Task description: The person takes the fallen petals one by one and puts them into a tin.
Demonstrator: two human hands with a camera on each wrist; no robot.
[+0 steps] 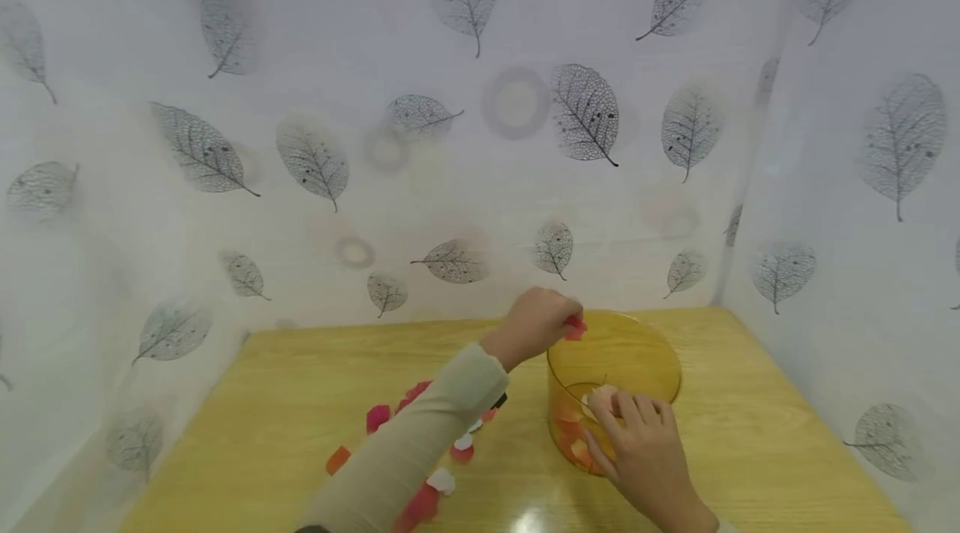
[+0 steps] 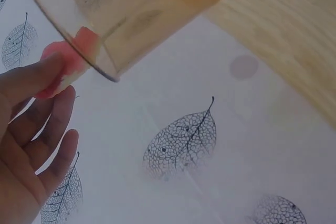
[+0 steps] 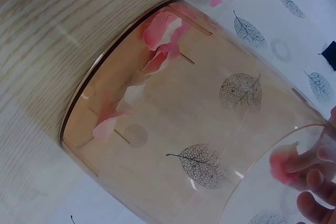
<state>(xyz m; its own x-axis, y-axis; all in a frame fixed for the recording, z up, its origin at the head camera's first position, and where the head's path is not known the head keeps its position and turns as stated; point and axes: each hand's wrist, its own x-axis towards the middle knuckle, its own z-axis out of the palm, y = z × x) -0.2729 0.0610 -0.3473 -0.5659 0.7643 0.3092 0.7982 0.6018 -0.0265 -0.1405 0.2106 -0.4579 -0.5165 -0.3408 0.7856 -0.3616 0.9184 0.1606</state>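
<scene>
Here the left grip (image 1: pixel 534 321) pinches a petal (image 2: pixel 73 60) whose pale edge the head view misses.

A plain, pale cream sleeve (image 1: pixel 405 450), softly creased, covers the left forearm at the lower middle of the head view, its cuff (image 1: pixel 491 375) slightly thicker. A dark patch, hard to identify, shows at its lower end. At bottom right, a pale sliver of right cuff (image 1: pixel 726 526) appears.

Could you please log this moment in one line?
left hand: pinches pink petal at container rim | right hand: at container, grip unclear | inside: petals
</scene>
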